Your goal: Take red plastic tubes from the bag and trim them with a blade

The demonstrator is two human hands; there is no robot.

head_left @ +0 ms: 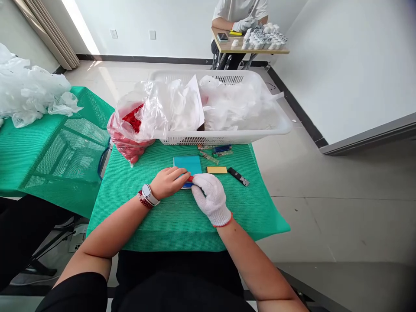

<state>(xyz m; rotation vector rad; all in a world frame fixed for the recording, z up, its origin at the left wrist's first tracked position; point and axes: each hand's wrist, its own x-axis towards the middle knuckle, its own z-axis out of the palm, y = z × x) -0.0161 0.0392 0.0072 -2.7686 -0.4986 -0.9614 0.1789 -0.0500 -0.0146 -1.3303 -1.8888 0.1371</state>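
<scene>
My bare left hand (pixel 169 182), with a watch (pixel 147 193) on its wrist, is closed on one end of a small red piece (pixel 190 178). My right hand (pixel 211 195), in a white knit glove, pinches the other end of the same piece. Both hands meet just over the lower part of a blue booklet or pad (pixel 187 163) on the green-covered table. Right of the pad lie a yellow block (pixel 216 170) and a black cutter-like tool (pixel 238 177). Several pens (pixel 222 148) lie behind them. The fingers hide most of the red piece.
Behind the pens is a white basket (pixel 227 138) full of clear plastic bags. A bag of red parts (pixel 130 143) stands at the table's back left. More bags (pixel 32 91) lie on a green-covered table at left. A person in gloves (pixel 245 24) sits at a far table.
</scene>
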